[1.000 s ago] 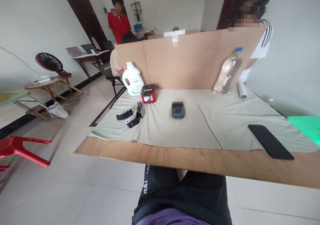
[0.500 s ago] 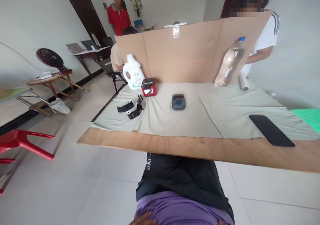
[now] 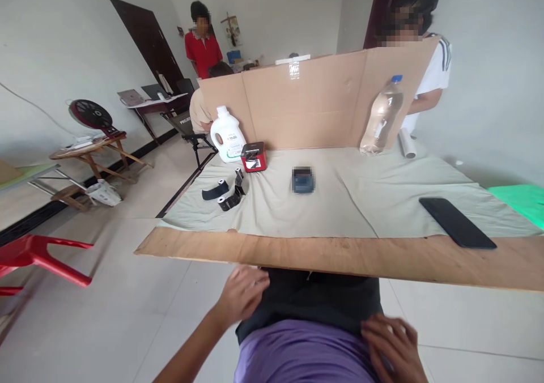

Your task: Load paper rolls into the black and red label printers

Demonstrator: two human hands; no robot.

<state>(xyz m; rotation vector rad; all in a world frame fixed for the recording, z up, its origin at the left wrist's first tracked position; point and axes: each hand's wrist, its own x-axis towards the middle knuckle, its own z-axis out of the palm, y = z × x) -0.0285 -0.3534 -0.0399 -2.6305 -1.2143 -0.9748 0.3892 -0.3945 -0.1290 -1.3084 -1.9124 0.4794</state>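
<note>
My left hand (image 3: 244, 293) hovers just in front of the table's near edge, above my lap. It holds nothing, its fingers loosely bent and a little blurred. Lower on the right, my right hand (image 3: 393, 343) is beside my purple shirt (image 3: 304, 349), fingers loosely curled and apart, with nothing visible in them. On the table cloth (image 3: 323, 213), beyond both hands, lies a small dark object (image 3: 303, 180), blurred out by pixels. Left of it are a red and black box (image 3: 254, 157) and several partly unrolled black rolls (image 3: 230, 203) with white cores. A black phone (image 3: 457, 222) lies at the right.
A white jug (image 3: 228, 136) stands at the back left, and a clear bottle (image 3: 382, 116) with a blue cap at the back right, near a white roll (image 3: 407, 144). A cardboard screen (image 3: 306, 105) closes the far side. Other people are behind it. A red stool (image 3: 46, 255) is on the left.
Both hands have risen into view from my waist, the left moving forward toward the table edge. The view has shifted slightly; the things on the table stay in place.
</note>
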